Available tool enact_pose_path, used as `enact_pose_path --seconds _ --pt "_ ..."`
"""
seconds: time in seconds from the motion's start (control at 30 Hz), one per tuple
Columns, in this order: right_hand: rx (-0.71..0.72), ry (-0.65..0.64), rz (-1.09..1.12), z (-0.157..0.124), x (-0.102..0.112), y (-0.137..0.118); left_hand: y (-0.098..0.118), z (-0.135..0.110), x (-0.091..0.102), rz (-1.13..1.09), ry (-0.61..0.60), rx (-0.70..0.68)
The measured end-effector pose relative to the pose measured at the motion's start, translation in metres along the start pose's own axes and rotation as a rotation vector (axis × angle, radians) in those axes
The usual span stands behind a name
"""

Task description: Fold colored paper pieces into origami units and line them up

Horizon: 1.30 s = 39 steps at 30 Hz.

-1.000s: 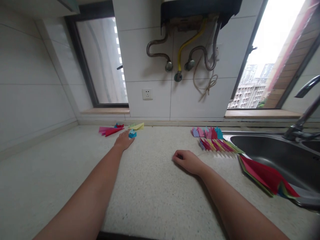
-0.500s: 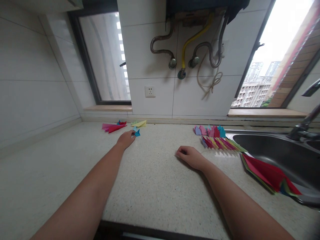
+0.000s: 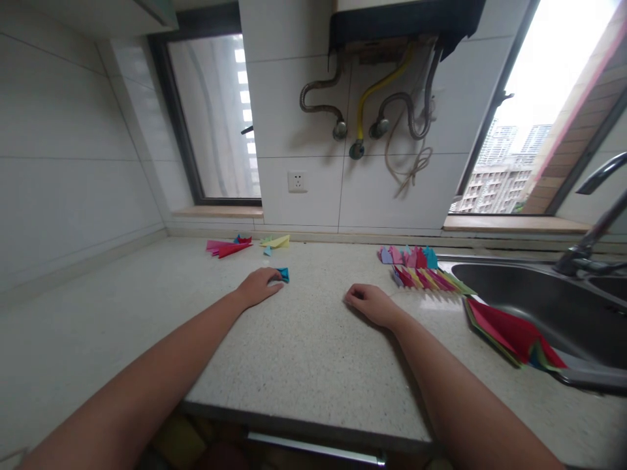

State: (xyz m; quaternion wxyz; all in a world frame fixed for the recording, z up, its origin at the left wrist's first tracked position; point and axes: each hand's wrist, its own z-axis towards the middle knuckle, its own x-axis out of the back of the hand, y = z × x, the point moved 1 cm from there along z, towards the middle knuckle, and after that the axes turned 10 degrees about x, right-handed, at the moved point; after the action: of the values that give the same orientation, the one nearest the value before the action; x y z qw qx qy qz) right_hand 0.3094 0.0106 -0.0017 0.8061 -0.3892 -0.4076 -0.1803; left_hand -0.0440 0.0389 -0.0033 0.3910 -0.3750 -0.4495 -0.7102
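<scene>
My left hand [image 3: 260,287] is above the counter left of centre, its fingers on a small blue folded paper piece [image 3: 284,275]. The fingers hide part of that paper. Loosely curled, my right hand [image 3: 369,303] rests on the countertop, and nothing shows in it. To its right stand a row of small folded paper pieces [image 3: 410,257] in several colours and, in front, a row of pointed paper planes [image 3: 431,279]. Beyond my left hand lie pink and red paper planes [image 3: 229,249], a yellow paper plane [image 3: 277,241] and a small light blue paper piece [image 3: 267,250].
Larger red and green folded papers [image 3: 512,333] lie at the edge of the sink [image 3: 519,287] on the right, below a tap [image 3: 582,254]. The tiled wall carries a socket [image 3: 297,182] and pipes under a heater [image 3: 406,29]. The pale counter [image 3: 313,365] ends at a front edge.
My left hand has moved right and nearer to me, bringing the blue folded paper piece along. My right hand stays in place. The camera view has shifted slightly.
</scene>
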Motion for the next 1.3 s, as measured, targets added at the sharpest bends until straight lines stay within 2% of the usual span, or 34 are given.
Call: enact_pose_path --seconds 0.3,0.4,0.5,0.63,0.87,1.07,1.3 --pt "-0.005 0.01 -0.002 -0.001 0.0 0.0 0.069 -0.029 -0.011 -0.182 -0.116 -0.076" --pt "-0.007 0.001 -0.009 -0.001 0.0 0.0 0.092 -0.034 -0.017 -0.231 -0.133 -0.142" --pt "0.0 -0.013 -0.025 0.0 0.0 -0.003 0.105 -0.038 -0.02 -0.289 -0.129 -0.241" --pt "0.028 -0.034 -0.049 0.001 -0.001 -0.01 0.107 -0.041 -0.019 -0.383 -0.158 -0.307" --pt "0.066 -0.045 0.01 0.001 -0.002 -0.029 0.103 -0.045 -0.017 -0.59 -0.24 -0.274" --pt "0.104 -0.069 0.198 -0.005 -0.001 -0.051 0.108 -0.049 -0.017 -0.778 -0.282 -0.215" --pt "0.147 -0.083 0.283 -0.009 -0.001 -0.065 0.115 -0.054 -0.019 -0.81 -0.272 -0.194"
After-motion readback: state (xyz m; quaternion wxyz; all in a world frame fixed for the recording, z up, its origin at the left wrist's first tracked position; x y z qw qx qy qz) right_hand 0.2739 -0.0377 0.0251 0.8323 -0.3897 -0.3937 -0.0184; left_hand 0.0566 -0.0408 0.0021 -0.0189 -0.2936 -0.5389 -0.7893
